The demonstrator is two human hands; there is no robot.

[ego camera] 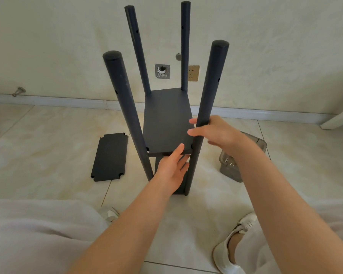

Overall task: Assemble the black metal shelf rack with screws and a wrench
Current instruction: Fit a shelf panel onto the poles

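Head view, floor-level stock:

- Black metal rack [185, 46]: stands upright on the tiled floor [48, 145] in front of you, close to the wall. Four round poles, splayed slightly outward at the top, with screw holes along them.
- Mounted shelf [166, 119]: sits level between the four poles, about mid-height. A lower dark panel [158, 165] shows beneath it, mostly hidden by your left forearm and hand.
- Left hand [171, 169]: pinches the near edge of the mounted shelf, thumb on top, fingers underneath.
- Right hand [216, 131]: wrapped round the near right pole [212, 86], just above shelf level, fingertips showing on the pole's left side. Your hands are apart, each clamped on its own part.
- Loose shelf panel [109, 157]: flat on the floor, left of the rack, notched at all four corners, near but not touching the near left pole [123, 99].
- Clear plastic container [234, 169]: on the floor to the right of the rack, partly covered by your right forearm; small metal pieces inside, too small to identify.
- Wall fittings behind the rack: open junction box [162, 71] and gold socket plate [194, 73], the latter partly hidden by the far right pole. Door stopper [18, 91] low on the left.
- Your white shoes [236, 242] and pale trousers [38, 230] fill the bottom of the view.
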